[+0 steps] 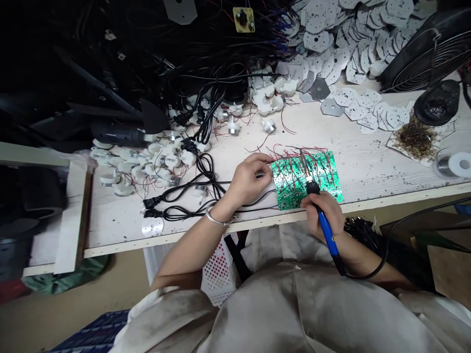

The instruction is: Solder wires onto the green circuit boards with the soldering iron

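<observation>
A green circuit board panel lies near the bench's front edge, with many thin red and black wires across it. My right hand is closed around a blue soldering iron, whose metal tip points away from me over the middle of the panel. Whether the tip touches the board I cannot tell. At the panel's left edge is my left hand, its fingers curled together by the wire ends. Something small and dark shows between thumb and fingers, too small to name.
Black power cords and white motor-like parts lie left on the bench. White plates pile up at back right, near a black fan. A solder spool and a debris-covered pad sit at right.
</observation>
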`<state>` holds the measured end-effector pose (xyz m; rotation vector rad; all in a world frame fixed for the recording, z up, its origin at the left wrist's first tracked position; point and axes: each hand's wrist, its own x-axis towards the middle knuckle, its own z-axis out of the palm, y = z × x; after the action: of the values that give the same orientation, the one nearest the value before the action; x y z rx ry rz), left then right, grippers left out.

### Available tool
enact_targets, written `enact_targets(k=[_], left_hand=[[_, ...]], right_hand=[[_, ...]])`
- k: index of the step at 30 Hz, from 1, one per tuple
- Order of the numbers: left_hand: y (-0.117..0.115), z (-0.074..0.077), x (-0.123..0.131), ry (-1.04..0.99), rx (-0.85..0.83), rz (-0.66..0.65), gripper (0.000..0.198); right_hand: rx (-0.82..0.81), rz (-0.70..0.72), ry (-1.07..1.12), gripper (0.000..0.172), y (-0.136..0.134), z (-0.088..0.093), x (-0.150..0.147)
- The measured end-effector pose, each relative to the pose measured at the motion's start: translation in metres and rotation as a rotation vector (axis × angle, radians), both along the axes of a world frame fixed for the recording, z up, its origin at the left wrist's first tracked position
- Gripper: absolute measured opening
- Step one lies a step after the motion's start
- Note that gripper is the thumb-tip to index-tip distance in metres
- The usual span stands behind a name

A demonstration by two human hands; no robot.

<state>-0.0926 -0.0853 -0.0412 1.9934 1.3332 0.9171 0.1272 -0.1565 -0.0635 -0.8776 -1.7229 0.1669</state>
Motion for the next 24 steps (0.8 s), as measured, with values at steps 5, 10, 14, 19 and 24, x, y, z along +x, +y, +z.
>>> enact_targets(k=[5, 10, 14, 19, 24], left_hand=[[0.000, 0.000, 0.000, -0.010, 0.010, 0.000, 0.012], [0.001, -0.001, 0.000, -0.012, 0.019, -0.006, 0.012], [0.000, -0.001, 0.000, -0.025, 0.022, -0.007, 0.012], [0.000, -0.001, 0.001, -0.013, -0.002, 0.004, 0.010], [0.000, 0.000, 0.001, 0.007, 0.002, -0.005, 0.011]], right_hand=[[-0.034, 0.008, 0.035, 0.040, -0.002, -0.003, 0.000], [-0.025, 0.008, 0.024, 0.038, -0.001, -0.002, -0.001], [-0.019, 0.003, 0.014, 0.038, 0.000, 0.000, 0.000], [-0.075, 0.027, -0.026, 0.038, 0.000, 0.005, 0.002], [-0.080, 0.033, -0.021, 0.038, 0.000, 0.008, 0.002]])
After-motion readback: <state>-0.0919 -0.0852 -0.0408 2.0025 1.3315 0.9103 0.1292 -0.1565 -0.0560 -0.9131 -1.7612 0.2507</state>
